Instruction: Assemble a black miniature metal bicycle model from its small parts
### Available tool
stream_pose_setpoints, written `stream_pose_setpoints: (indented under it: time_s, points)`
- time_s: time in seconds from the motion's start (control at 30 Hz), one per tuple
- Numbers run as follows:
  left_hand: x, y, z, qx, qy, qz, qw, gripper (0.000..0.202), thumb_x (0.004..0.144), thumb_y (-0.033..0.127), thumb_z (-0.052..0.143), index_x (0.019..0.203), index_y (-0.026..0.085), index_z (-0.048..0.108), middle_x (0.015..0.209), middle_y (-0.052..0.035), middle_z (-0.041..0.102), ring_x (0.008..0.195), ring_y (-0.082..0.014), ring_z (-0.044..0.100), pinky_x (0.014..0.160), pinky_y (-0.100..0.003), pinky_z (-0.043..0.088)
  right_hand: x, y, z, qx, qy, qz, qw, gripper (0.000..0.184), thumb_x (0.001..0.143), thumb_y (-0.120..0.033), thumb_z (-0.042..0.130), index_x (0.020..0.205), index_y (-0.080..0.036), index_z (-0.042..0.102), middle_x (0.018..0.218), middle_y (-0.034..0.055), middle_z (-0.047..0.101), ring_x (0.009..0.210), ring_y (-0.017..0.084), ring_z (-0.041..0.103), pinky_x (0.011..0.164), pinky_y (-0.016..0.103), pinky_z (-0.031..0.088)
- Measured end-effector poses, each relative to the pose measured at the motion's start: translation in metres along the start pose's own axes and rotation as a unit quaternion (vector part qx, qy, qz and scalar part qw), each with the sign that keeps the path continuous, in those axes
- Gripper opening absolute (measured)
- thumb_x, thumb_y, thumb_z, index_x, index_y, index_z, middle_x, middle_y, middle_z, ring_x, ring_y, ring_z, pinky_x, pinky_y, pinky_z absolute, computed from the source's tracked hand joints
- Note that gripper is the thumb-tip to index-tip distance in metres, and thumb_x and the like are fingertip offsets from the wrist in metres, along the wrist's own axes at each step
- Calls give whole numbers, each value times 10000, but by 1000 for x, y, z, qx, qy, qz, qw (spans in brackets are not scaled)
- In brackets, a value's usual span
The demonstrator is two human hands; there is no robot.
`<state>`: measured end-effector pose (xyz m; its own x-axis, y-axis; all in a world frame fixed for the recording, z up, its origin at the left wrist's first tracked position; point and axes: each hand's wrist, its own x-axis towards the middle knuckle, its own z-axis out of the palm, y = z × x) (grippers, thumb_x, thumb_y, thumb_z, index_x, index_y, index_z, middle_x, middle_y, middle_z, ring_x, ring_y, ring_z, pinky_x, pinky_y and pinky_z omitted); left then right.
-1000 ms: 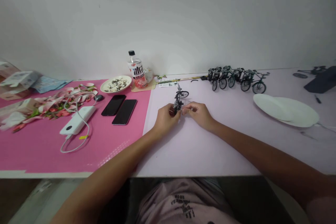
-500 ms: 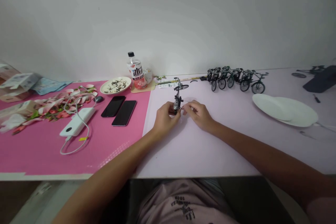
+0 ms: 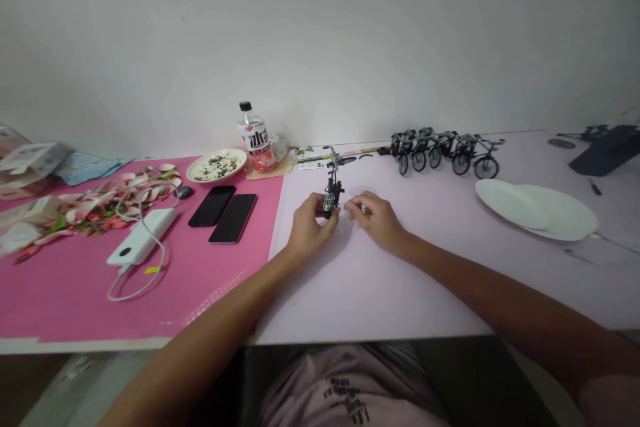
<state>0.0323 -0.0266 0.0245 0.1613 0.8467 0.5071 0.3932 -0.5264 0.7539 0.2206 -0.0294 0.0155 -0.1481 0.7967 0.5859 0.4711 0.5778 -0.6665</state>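
In the head view, my left hand (image 3: 313, 223) is closed round the rear of a small model bicycle (image 3: 332, 190), with its handlebar end pointing away toward the wall. My right hand (image 3: 375, 219) is beside it on the right, thumb and forefinger pinched together close to the bicycle's rear. A thin, light-coloured piece seems to show at those fingertips, too small to name. Several finished-looking model bicycles (image 3: 443, 152) stand in a row near the wall, right of my hands.
On the right lie white plates (image 3: 560, 212) and a dark block-like object (image 3: 605, 150). To the left are two phones (image 3: 233, 219), a white power bank (image 3: 143, 237) with a cable, a drink bottle (image 3: 257, 140), a bowl (image 3: 193, 177) and artificial petals (image 3: 107, 203).
The view has shifted slightly. The model bicycle stays in my left hand, turned a little, and my right fingertips have drawn slightly away from its side.
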Motion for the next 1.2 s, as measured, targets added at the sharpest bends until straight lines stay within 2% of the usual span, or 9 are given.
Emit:
stream_pose_setpoints:
  time_s: [0.13, 0.27, 0.37, 0.47, 0.6, 0.87, 1.07, 1.2]
  points:
    - [-2, 2, 1, -15, -10, 4, 1000, 171, 889, 307, 671, 951, 199, 554, 911, -46, 718, 802, -158, 695, 773, -288, 595, -1, 0, 0, 8, -10, 8, 1000, 449, 1039, -496, 497, 676, -239, 563, 687, 25, 627, 672, 187, 604, 718, 357, 501]
    - [-2, 4, 1, 1, -3, 9, 1000, 169, 877, 291, 680, 937, 205, 548, 897, -42, 716, 791, -159, 691, 766, -291, 591, -3, 3, 1, 45, -25, 35, 998, 472, 1044, -532, 474, 688, -237, 564, 684, 20, 645, 688, 185, 634, 738, 348, 510]
    - [-2, 4, 0, 7, 5, 4, 1000, 174, 874, 293, 687, 945, 208, 553, 902, -41, 716, 789, -163, 695, 771, -300, 595, -3, 3, 3, 59, -25, 44, 997, 376, 1027, -525, 511, 823, -233, 631, 801, 41, 696, 794, 200, 665, 727, 335, 512]
    - [-1, 4, -1, 2, 11, 4, 1000, 180, 874, 299, 685, 957, 207, 554, 920, -46, 718, 792, -163, 697, 777, -304, 599, -2, 2, 4, 53, -12, 47, 997, 266, 985, -490, 586, 945, -235, 650, 856, 46, 698, 782, 197, 659, 644, 315, 490]
    - [-1, 4, -1, 0, 16, 2, 1000, 188, 875, 308, 686, 933, 211, 536, 903, -38, 716, 788, -158, 694, 771, -297, 599, -1, -1, 2, 41, 0, 37, 998, 260, 978, -485, 594, 897, -244, 646, 799, 35, 687, 737, 195, 652, 643, 322, 491]
    - [-3, 4, 1, -4, 15, 5, 1000, 218, 864, 306, 713, 989, 206, 566, 942, -54, 720, 790, -167, 726, 789, -312, 610, -1, -4, -2, 42, -21, 11, 999, 496, 1047, -561, 438, 686, -240, 548, 689, 31, 616, 687, 190, 599, 717, 357, 493]
    - [-3, 4, 1, 11, 25, -8, 1000, 206, 851, 301, 725, 960, 208, 576, 920, -46, 736, 776, -169, 728, 767, -309, 615, -2, -3, -1, 58, -27, 48, 997, 346, 1017, -519, 519, 845, -232, 609, 773, 27, 651, 743, 188, 615, 670, 319, 476]
    - [-2, 4, 1, 2, 17, -9, 1000, 216, 849, 312, 726, 954, 208, 569, 902, -41, 743, 763, -166, 725, 765, -310, 617, -1, -1, 1, 47, -24, 39, 998, 316, 1018, -487, 512, 845, -236, 597, 756, 14, 633, 719, 181, 595, 666, 314, 466]
